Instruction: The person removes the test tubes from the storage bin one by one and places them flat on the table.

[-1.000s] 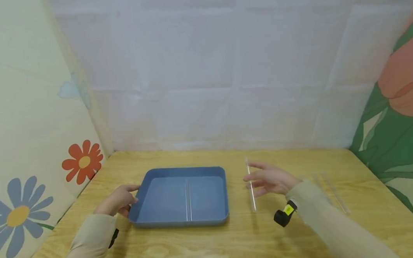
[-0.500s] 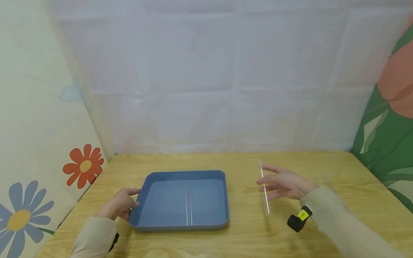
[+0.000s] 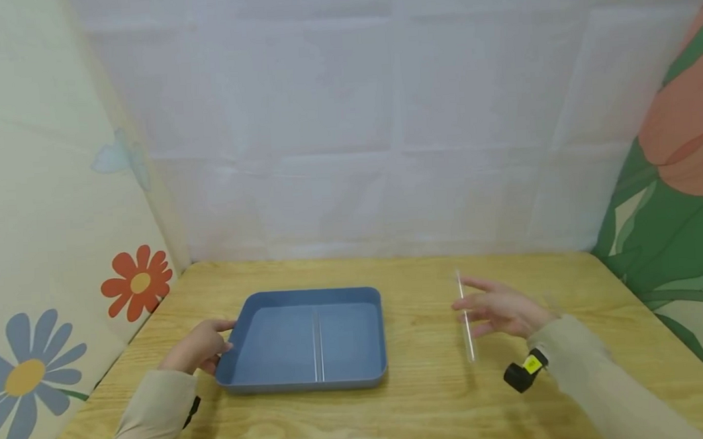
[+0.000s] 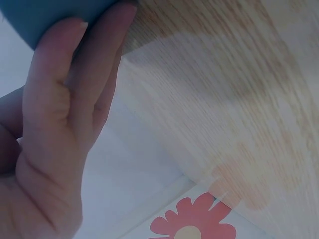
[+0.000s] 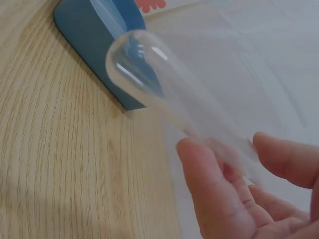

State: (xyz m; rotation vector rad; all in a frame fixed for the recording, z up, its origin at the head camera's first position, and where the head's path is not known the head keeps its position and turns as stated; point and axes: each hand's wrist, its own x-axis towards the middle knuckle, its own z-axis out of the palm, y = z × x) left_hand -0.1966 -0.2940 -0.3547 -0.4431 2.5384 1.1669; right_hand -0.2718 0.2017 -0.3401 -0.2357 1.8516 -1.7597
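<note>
My right hand (image 3: 502,310) holds a clear test tube (image 3: 467,329) above the table, right of the blue tray (image 3: 360,383). In the right wrist view the rounded end of the test tube (image 5: 134,64) points away from the thumb and fingertips that pinch it. My left hand (image 3: 196,348) is at the tray's left side, with its fingers and thumb on the wall. The left wrist view shows the tray's edge (image 4: 60,12) between the thumb and the fingers. Inside the tray lies a clear, narrow tube-like strip (image 3: 318,347), running front to back.
Everything rests on a wood-grain table (image 3: 409,415). A faint clear tube end (image 3: 550,300) shows behind my right sleeve; the rest is hidden. A white sheet (image 3: 348,147) hangs behind, and flowered panels (image 3: 30,230) stand at both sides.
My right hand has moved right with the test tube, farther from the tray. Its sleeve now covers most of the clear tubes lying at the right. The left hand stays at the tray.
</note>
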